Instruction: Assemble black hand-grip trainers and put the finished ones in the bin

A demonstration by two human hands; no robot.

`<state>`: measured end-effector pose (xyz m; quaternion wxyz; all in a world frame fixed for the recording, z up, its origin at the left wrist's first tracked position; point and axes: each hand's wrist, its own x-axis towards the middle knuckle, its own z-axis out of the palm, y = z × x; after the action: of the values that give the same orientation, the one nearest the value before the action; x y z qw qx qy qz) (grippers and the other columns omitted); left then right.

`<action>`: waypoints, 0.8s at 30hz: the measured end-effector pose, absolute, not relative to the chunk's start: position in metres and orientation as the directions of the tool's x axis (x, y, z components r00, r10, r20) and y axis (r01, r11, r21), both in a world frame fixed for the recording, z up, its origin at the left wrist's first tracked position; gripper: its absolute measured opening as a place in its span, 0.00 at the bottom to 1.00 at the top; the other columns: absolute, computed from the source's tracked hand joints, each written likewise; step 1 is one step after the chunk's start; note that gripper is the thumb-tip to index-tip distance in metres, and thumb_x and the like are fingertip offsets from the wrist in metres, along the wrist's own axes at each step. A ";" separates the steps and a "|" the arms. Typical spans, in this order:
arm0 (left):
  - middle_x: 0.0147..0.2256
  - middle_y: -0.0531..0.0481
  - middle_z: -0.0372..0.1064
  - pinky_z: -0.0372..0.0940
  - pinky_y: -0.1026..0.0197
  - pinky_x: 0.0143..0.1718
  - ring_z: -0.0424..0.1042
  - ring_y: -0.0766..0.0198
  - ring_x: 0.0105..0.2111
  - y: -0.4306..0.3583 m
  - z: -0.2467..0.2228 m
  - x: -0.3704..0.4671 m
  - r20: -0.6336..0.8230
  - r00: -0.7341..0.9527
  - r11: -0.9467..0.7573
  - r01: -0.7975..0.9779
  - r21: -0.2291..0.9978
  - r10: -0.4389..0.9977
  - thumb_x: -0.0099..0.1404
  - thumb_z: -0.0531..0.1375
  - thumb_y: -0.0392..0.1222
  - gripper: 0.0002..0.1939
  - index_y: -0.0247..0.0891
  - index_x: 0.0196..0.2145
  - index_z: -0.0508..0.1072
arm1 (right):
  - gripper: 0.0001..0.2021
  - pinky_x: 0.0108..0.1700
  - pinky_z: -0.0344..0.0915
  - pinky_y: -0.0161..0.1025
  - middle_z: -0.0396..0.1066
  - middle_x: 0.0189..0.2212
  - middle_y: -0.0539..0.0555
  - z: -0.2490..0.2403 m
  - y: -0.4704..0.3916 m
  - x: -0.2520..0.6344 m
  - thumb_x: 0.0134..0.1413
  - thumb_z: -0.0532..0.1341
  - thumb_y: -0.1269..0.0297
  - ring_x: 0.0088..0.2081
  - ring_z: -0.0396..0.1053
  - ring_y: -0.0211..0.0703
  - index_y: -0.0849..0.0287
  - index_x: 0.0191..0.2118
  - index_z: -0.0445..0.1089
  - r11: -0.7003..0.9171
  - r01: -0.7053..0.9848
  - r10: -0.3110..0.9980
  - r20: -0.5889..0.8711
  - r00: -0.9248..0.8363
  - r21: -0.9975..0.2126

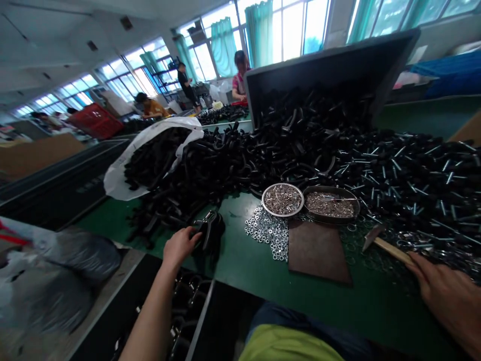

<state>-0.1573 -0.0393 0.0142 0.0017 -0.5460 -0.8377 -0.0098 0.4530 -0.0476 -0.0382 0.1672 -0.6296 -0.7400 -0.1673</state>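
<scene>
My right hand (447, 291) is closed around the wooden handle of a hammer (393, 249), whose metal head rests low over the table at the right. My left hand (181, 245) has its fingers curled at the edge of a black curved part with a shiny metal fitting (207, 220), one of a few lying together. Between the hands lie a brown square pad (317, 250) and a spread of small silver nuts (268, 230). Behind the pad stand a round metal bowl of small pins (283, 199) and a dark oval tray of small metal pieces (330, 204).
Black curved parts (225, 155) heap across the green table (240, 271), spilling from a tipped grey bin (330, 60) and a white bag (124, 170). Black knobs with silver bolts (413, 165) cover the right. A black crate (214, 306) stands below the near edge. Several people work farther back.
</scene>
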 end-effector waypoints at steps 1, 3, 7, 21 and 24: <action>0.40 0.42 0.71 0.62 0.59 0.33 0.70 0.52 0.40 -0.037 0.016 -0.155 0.036 -0.410 0.410 0.912 -0.007 0.911 0.62 0.50 0.57 0.21 0.40 0.42 0.73 | 0.29 0.25 0.53 0.49 0.60 0.21 0.58 -0.039 -0.047 0.452 0.56 0.44 0.57 0.27 0.61 0.61 0.46 0.65 0.43 0.156 0.985 0.878 0.448 -0.170 0.070; 0.43 0.41 0.70 0.63 0.55 0.38 0.68 0.50 0.43 -0.021 0.020 -0.138 0.160 -0.359 0.364 0.931 -0.006 0.920 0.64 0.48 0.56 0.22 0.40 0.45 0.72 | 0.26 0.27 0.54 0.51 0.64 0.25 0.61 -0.043 -0.043 0.453 0.55 0.45 0.58 0.30 0.62 0.62 0.48 0.61 0.54 0.171 0.981 0.878 0.438 -0.193 0.089; 0.47 0.43 0.68 0.62 0.56 0.48 0.65 0.55 0.47 0.055 0.028 -0.074 0.240 -0.028 0.015 0.998 0.055 0.970 0.65 0.50 0.45 0.18 0.37 0.49 0.70 | 0.18 0.30 0.57 0.51 0.69 0.35 0.62 -0.053 -0.030 0.459 0.55 0.47 0.59 0.36 0.64 0.59 0.52 0.45 0.70 0.211 0.971 0.874 0.423 -0.239 0.114; 0.39 0.46 0.71 0.62 0.58 0.45 0.69 0.52 0.43 0.241 0.025 0.028 0.052 0.220 -0.226 0.950 0.215 0.974 0.49 0.64 0.36 0.13 0.39 0.35 0.76 | 0.13 0.44 0.60 0.43 0.71 0.38 0.57 -0.012 -0.005 0.470 0.60 0.51 0.63 0.42 0.64 0.47 0.58 0.40 0.72 0.183 0.982 0.924 0.349 -0.157 -0.045; 0.38 0.48 0.69 0.59 0.57 0.48 0.67 0.54 0.43 0.227 0.042 0.025 0.144 0.160 -0.202 0.912 0.358 0.977 0.50 0.65 0.40 0.12 0.35 0.35 0.75 | 0.14 0.43 0.60 0.40 0.71 0.39 0.55 -0.001 0.010 0.481 0.60 0.49 0.67 0.43 0.64 0.45 0.58 0.41 0.72 0.083 0.995 0.961 0.269 -0.063 -0.061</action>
<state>0.0254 0.2268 0.0419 -0.0939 -0.7557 -0.6247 -0.1728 0.4811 0.0096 -0.0009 0.1205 -0.6736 -0.7258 -0.0698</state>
